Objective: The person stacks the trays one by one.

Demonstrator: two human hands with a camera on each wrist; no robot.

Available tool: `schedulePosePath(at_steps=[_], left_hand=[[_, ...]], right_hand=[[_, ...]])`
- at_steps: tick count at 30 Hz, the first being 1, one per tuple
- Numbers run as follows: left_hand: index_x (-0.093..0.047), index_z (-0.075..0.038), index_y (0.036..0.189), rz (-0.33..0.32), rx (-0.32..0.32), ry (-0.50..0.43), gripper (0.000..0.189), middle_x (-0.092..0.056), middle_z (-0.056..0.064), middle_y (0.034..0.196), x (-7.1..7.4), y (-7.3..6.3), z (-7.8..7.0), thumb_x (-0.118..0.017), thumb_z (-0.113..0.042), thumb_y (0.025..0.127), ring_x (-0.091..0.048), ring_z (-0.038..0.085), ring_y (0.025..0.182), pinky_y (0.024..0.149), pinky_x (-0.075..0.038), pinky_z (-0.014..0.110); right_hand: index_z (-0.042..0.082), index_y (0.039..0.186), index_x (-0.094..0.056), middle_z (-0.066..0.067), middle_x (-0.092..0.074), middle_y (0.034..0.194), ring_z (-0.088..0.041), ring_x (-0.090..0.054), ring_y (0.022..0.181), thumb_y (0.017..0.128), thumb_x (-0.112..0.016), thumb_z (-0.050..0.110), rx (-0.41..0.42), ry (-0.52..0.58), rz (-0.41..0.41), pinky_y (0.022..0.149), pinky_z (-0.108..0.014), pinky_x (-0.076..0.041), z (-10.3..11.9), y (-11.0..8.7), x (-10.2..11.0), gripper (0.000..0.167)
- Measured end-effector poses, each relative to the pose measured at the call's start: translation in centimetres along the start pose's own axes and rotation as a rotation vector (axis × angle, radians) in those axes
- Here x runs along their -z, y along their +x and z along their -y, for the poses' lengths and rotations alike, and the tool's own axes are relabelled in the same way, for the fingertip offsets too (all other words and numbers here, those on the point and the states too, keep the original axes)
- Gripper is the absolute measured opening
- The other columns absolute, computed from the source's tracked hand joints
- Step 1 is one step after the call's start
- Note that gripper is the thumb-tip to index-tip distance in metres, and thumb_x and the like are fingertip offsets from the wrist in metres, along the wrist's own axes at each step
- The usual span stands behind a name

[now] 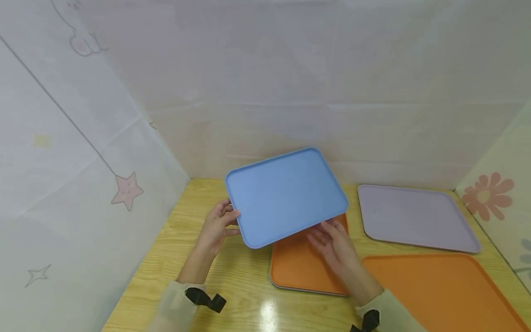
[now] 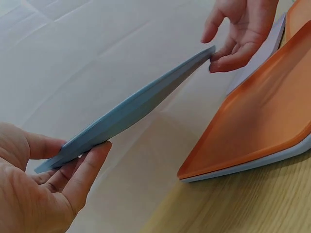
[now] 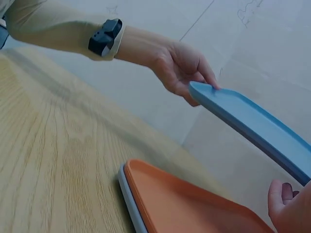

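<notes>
A blue rectangular tray (image 1: 286, 198) is held tilted above the table, its inner face toward the head camera. My left hand (image 1: 215, 226) pinches its left edge, thumb on the upper side and fingers beneath. At the lower right edge, my right hand (image 1: 336, 246) has its fingertips against the tray; in the left wrist view the thumb stands apart from it. Below lies an orange tray (image 1: 298, 265), partly hidden by the blue one and the right hand. It sits on a pale blue-grey tray (image 2: 233, 170), of which only the rim shows.
On the wooden table (image 1: 157, 272), a light purple tray (image 1: 415, 219) lies at the back right. Another orange tray (image 1: 435, 290) is at the front right, cut off by the frame. Printed cloth walls (image 1: 269, 92) enclose the table's back and sides.
</notes>
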State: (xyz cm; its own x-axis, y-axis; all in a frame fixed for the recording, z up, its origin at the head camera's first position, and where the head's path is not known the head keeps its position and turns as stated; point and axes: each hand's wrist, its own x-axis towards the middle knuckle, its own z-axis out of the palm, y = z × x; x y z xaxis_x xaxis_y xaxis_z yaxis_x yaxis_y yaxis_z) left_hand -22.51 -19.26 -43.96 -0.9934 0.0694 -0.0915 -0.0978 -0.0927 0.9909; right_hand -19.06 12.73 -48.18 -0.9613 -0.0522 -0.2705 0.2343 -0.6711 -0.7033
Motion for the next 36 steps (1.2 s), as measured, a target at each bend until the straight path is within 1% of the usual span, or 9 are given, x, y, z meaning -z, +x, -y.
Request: schedulePosePath(at_steps=[6,10,16,19,21,24,29,33,36], left_hand=[[-0.044,-0.009,0.146,0.010,-0.024,0.002,0.051,-0.056,0.012,0.121,-1.3,-0.1,1.2,-0.064,-0.015,0.099,-0.063,0.030,0.096,0.077,-0.061,0.043],[-0.043,-0.009,0.146,0.013,-0.038,-0.026,0.052,-0.055,0.012,0.121,-2.2,-0.2,1.9,-0.064,-0.014,0.099,-0.062,0.027,0.095,0.076,-0.061,0.043],[-0.045,-0.007,0.142,-0.027,-0.045,-0.064,0.047,-0.055,0.012,0.119,-3.4,-0.4,3.0,-0.063,-0.009,0.098,-0.062,0.025,0.093,0.073,-0.062,0.042],[-0.045,-0.005,0.142,-0.038,-0.041,-0.058,0.047,-0.054,0.014,0.119,-3.9,-0.5,3.5,-0.063,-0.007,0.098,-0.062,0.024,0.092,0.074,-0.061,0.044],[-0.045,-0.006,0.142,-0.035,-0.033,-0.048,0.048,-0.053,0.015,0.120,-4.1,-0.6,3.8,-0.063,-0.007,0.098,-0.062,0.024,0.093,0.076,-0.061,0.047],[-0.044,-0.007,0.142,-0.034,-0.022,-0.044,0.049,-0.053,0.016,0.121,-4.4,-0.8,4.2,-0.064,-0.007,0.097,-0.062,0.024,0.094,0.077,-0.061,0.048],[-0.042,-0.006,0.141,-0.032,-0.025,-0.059,0.049,-0.052,0.014,0.119,-4.8,-1.1,4.5,-0.063,-0.005,0.097,-0.063,0.023,0.093,0.075,-0.062,0.045],[-0.043,-0.005,0.139,-0.020,-0.017,-0.063,0.049,-0.053,0.014,0.119,-4.8,-1.4,4.6,-0.065,-0.004,0.095,-0.064,0.023,0.095,0.074,-0.062,0.045],[-0.044,-0.004,0.137,0.013,-0.011,-0.081,0.050,-0.052,0.016,0.118,-4.8,-1.6,4.7,-0.067,-0.004,0.093,-0.064,0.025,0.095,0.075,-0.062,0.049]], right_hand=[[0.026,0.124,-0.035,0.001,-0.057,0.105,-0.017,-0.063,0.088,0.102,-0.049,-0.001,0.035,0.091,0.001,0.097,-0.043,-0.055,0.1,-0.2,-0.7,0.037],[0.031,0.131,-0.027,0.000,-0.052,0.105,-0.015,-0.056,0.085,0.101,-0.048,-0.004,0.067,0.107,-0.021,0.093,-0.040,-0.055,0.3,-0.2,-1.0,0.050],[0.036,0.152,-0.011,-0.003,-0.044,0.125,-0.017,-0.056,0.098,0.099,-0.050,-0.005,0.075,0.059,-0.045,0.095,-0.042,-0.053,0.6,-0.3,-1.0,0.077],[0.036,0.157,-0.006,-0.004,-0.041,0.130,-0.018,-0.057,0.105,0.098,-0.052,-0.005,0.085,0.022,-0.066,0.094,-0.042,-0.054,0.7,-0.2,-0.8,0.085],[0.035,0.157,-0.008,-0.003,-0.041,0.129,-0.018,-0.058,0.105,0.098,-0.053,-0.006,0.095,0.003,-0.087,0.091,-0.040,-0.055,0.7,-0.1,-0.7,0.085],[0.035,0.157,-0.012,-0.003,-0.044,0.122,-0.018,-0.061,0.099,0.097,-0.054,-0.007,0.112,-0.017,-0.115,0.084,-0.037,-0.057,0.8,0.1,-0.6,0.084],[0.033,0.158,-0.014,-0.003,-0.050,0.116,-0.016,-0.063,0.093,0.096,-0.054,-0.009,0.142,-0.071,-0.119,0.079,-0.036,-0.058,1.0,0.3,-0.3,0.085],[0.030,0.156,-0.019,-0.003,-0.050,0.115,-0.015,-0.061,0.091,0.095,-0.054,-0.010,0.151,-0.128,-0.132,0.076,-0.036,-0.058,1.1,0.5,-0.1,0.081],[0.026,0.153,-0.025,-0.004,-0.048,0.118,-0.015,-0.061,0.090,0.094,-0.053,-0.010,0.148,-0.169,-0.157,0.071,-0.034,-0.058,1.3,0.7,0.1,0.074]])
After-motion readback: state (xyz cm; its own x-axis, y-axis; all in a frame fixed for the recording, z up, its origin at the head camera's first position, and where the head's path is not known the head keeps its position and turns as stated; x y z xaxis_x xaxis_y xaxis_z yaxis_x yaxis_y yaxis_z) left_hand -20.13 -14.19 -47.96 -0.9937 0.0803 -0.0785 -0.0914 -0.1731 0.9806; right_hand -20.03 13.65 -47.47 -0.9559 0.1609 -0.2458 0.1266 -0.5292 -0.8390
